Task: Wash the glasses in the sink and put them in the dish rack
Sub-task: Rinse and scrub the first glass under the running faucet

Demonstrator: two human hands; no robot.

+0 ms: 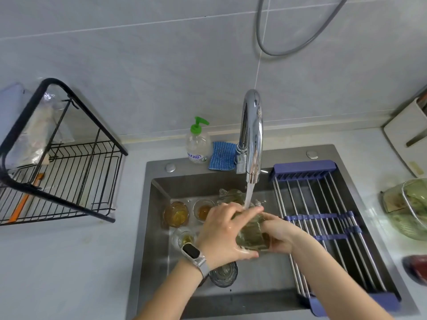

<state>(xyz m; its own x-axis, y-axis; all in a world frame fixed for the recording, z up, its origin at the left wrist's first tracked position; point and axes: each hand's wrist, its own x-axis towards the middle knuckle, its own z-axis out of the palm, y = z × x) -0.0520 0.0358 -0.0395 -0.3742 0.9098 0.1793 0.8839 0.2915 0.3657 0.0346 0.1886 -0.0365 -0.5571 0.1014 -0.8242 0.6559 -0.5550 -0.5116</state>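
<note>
The left hand [225, 229] and right hand [278, 234] both grasp one glass [251, 234] under the running faucet [250, 137]. The black dish rack [69, 172] holds no glasses; several dirty ones wait in the sink [159, 250].

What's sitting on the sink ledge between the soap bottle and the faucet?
In the head view, a blue scrubbing cloth lies on the ledge between the soap bottle and the faucet, close to both.

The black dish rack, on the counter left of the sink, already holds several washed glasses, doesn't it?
Not quite: the head view shows no glasses in the black dish rack yet. Several still sit in the sink, and both hands hold one glass under the running tap.
</note>
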